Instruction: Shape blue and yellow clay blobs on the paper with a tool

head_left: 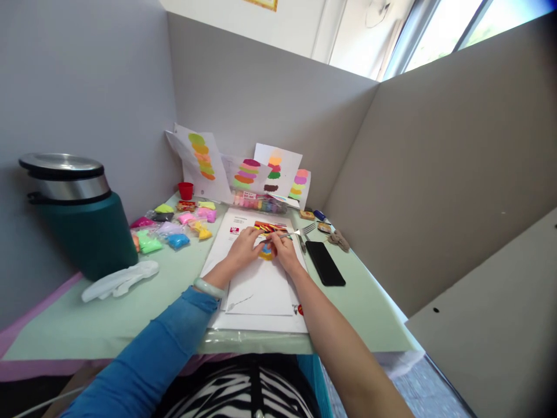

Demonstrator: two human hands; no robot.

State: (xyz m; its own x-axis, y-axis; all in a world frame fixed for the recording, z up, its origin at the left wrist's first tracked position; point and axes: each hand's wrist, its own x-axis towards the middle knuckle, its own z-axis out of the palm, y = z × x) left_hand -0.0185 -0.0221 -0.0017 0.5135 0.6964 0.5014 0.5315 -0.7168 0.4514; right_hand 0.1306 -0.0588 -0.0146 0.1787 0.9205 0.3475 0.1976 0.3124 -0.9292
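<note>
Left hand (246, 242) flat on paper (261, 287), fingers together; right hand (281, 248) clamped on fork (300, 233) over clay piece (266, 253) mid-desk. One phone (324, 262) toward right edge; bare desk (130, 316) at near-left corner.

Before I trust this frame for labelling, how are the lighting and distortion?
Head view: window blown out at top right; partition walls bow with wide-angle distortion; lower right corner vignettes dark; hands and clay piece small, evenly lit.

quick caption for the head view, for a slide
Both hands, left hand and right hand, work a yellow clay piece on white paper, right holding a fork.
</note>
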